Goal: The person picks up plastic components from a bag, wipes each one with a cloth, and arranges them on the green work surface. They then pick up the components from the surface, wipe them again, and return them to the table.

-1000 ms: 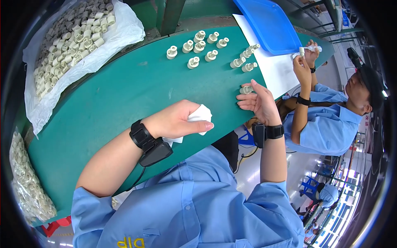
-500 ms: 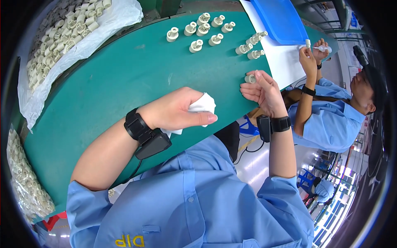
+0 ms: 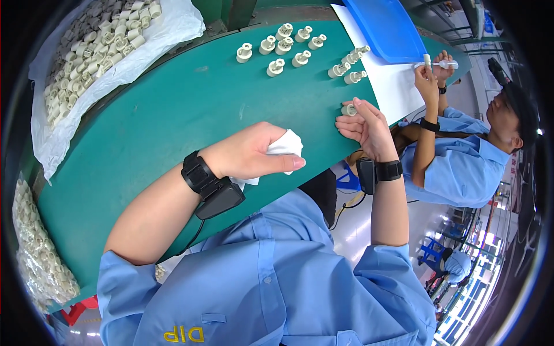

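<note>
My left hand (image 3: 248,151) is closed around a crumpled white cloth or tissue (image 3: 287,144), above the green table mat (image 3: 190,109). A corner of the white material also pokes out below the palm. To its right, my right hand (image 3: 368,130) is turned partly palm up. Its thumb and fingers grip a small cream plastic cylindrical part (image 3: 348,110) by its side. Beyond my hands, several cream cylindrical parts with narrower stems (image 3: 276,67) stand upright on the mat. A few more (image 3: 339,70) are grouped just past my right hand.
An open white bag (image 3: 52,141) heaped with cream parts lies far left, with a clear bag (image 3: 43,254) of parts nearer. A blue tray (image 3: 386,29) rests on white paper (image 3: 398,89) at the far right. Beside it, a co-worker (image 3: 461,161) holds a small part and a translucent tool.
The whole view has shifted slightly. Both my hands keep their grips on the white cloth and the cream part, with almost no movement.
</note>
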Available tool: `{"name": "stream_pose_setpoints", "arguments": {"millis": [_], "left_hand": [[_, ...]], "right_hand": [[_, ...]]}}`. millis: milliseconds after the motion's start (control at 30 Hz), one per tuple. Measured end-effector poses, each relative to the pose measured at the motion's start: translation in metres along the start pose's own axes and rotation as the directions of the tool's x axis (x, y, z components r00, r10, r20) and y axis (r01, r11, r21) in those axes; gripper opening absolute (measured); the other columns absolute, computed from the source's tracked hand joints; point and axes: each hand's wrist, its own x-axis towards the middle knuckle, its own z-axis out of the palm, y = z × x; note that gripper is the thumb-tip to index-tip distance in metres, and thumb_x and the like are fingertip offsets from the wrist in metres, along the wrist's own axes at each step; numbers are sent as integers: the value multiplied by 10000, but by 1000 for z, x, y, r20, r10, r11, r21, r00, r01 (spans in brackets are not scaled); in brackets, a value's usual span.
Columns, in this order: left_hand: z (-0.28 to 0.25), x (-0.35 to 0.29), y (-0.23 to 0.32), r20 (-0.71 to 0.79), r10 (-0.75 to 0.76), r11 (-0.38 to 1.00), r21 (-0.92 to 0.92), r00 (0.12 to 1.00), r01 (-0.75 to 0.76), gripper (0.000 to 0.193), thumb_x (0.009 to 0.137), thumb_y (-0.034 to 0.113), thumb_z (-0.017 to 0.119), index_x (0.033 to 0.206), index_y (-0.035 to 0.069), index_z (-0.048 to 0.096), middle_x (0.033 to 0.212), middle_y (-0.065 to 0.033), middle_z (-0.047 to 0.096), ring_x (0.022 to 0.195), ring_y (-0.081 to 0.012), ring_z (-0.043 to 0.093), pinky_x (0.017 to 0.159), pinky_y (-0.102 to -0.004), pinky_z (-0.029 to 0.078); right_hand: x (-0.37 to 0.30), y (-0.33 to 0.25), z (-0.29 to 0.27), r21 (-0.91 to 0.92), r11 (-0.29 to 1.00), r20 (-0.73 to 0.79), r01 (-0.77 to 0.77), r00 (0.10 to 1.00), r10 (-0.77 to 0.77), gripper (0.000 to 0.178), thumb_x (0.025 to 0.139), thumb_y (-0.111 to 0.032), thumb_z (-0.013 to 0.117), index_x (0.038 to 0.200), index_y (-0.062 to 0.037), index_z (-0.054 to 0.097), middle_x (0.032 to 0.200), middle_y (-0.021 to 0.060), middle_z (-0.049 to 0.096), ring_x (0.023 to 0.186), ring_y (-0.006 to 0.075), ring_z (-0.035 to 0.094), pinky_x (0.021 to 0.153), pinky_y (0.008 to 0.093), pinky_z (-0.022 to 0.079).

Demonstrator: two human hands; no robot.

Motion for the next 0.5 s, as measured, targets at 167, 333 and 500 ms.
{"name": "stream_pose_setpoints", "arguments": {"millis": [167, 333, 500], "left_hand": [[-2, -1, -3, 11, -9, 1000, -4, 1000, 9, 291, 879, 317, 678, 804, 41, 626, 681, 7, 594, 609, -70, 524, 541, -252, 417], [-4, -1, -3, 40, 21, 999, -27, 999, -20, 310, 866, 329, 688, 788, 39, 615, 669, 12, 575, 610, -67, 508, 540, -256, 414], [-4, -3, -2, 40, -17, 1000, -17, 999, 18, 316, 861, 329, 693, 781, 34, 611, 667, 7, 571, 613, -67, 503, 540, -261, 412]], "right_hand": [[3, -5, -1, -9, 1000, 57, 28, 998, -27, 337, 971, -285, 560, 1094, 28, 577, 835, 193, 700, 746, 249, 718, 665, 315, 610], [3, -15, 26, -109, 994, 55, 25, 998, -19, 340, 969, -287, 568, 1099, 28, 568, 831, 195, 697, 735, 258, 716, 652, 323, 609], [20, -25, 85, -90, 963, 119, 255, 962, -244, 352, 958, -317, 589, 1018, 27, 544, 797, 192, 684, 704, 259, 710, 626, 325, 602]]}}
